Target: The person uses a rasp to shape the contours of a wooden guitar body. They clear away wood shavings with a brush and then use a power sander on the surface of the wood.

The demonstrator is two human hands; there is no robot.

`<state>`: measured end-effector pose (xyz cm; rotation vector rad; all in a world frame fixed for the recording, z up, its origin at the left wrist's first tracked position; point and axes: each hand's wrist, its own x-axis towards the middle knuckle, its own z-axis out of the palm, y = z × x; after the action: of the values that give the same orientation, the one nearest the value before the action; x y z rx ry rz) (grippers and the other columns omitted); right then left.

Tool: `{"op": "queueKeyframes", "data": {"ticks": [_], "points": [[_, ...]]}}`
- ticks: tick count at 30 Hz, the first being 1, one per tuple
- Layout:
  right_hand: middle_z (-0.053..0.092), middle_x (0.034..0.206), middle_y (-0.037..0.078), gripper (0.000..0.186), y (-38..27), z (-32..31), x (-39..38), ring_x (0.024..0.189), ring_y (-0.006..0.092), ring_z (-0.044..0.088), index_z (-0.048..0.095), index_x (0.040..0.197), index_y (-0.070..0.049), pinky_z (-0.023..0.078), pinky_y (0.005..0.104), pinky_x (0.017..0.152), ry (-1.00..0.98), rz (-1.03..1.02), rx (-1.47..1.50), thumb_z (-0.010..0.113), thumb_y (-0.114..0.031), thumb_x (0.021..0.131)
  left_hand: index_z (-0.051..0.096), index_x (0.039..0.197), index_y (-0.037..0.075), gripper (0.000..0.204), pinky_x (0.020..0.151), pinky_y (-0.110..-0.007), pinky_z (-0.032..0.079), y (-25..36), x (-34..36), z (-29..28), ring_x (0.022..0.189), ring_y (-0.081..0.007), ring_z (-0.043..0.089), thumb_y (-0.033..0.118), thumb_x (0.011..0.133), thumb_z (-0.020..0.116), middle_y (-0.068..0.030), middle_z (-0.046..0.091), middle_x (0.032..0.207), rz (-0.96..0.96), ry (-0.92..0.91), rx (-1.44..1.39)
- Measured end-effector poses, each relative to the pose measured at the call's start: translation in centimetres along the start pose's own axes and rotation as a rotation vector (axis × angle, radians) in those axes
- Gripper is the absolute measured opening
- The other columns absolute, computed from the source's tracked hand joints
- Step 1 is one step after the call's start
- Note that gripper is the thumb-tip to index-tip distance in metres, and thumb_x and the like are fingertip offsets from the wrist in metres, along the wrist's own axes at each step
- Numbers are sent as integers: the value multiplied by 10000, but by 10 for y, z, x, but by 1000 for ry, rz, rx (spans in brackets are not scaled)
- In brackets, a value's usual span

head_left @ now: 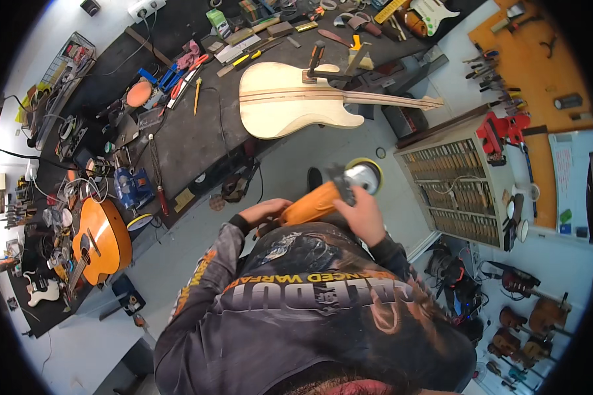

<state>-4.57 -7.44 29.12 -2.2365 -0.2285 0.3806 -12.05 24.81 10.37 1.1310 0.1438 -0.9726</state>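
Observation:
Held across the front of my body is an orange angle grinder, its head and round yellow-rimmed disc pointing away to the right. My right hand is closed around the tool close to its dark head. At the rear end of the orange body, my left hand grips it, with some fingers hidden behind. Beyond the grinder, a pale unfinished wooden electric guitar lies on the dark workbench, its neck reaching out to the right. A clamp sits on the guitar body's far edge.
A blue vise and an acoustic guitar stand at the left. Files, pencils and hand tools crowd the bench's back. To the right is a cabinet with rows of tools and a red vise. Grey floor shows below the bench.

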Motion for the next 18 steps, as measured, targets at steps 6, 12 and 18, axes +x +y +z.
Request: {"op": "queueKeyframes", "data": {"ticks": [6, 12, 18], "points": [[765, 937, 214, 380, -122, 25, 17, 857, 442, 755, 738, 1155, -72, 583, 510, 745, -344, -643, 33, 875, -328, 911, 443, 1688, 24, 842, 1294, -480, 395, -1, -88, -30, 1515, -293, 555, 660, 1140, 499, -141, 586, 1651, 253, 40, -321], [717, 1243, 92, 406, -169, 38, 63, 1247, 331, 665, 757, 1269, -120, 420, 525, 1167, -545, -977, 227, 834, -117, 871, 567, 1530, -15, 900, 881, -558, 653, 70, -168, 22, 1048, -450, 770, 499, 842, 835, -247, 746, 1256, 743, -155, -466], [673, 1370, 155, 627, -28, 75, 133, 1327, 317, 637, 673, 1450, -48, 468, 434, 1219, -614, -495, 307, 594, 115, 849, 585, 1485, -18, 838, 878, -454, 661, 45, -190, 20, 1036, -359, 790, 474, 847, 818, -205, 752, 1231, 615, 740, -406]]}}
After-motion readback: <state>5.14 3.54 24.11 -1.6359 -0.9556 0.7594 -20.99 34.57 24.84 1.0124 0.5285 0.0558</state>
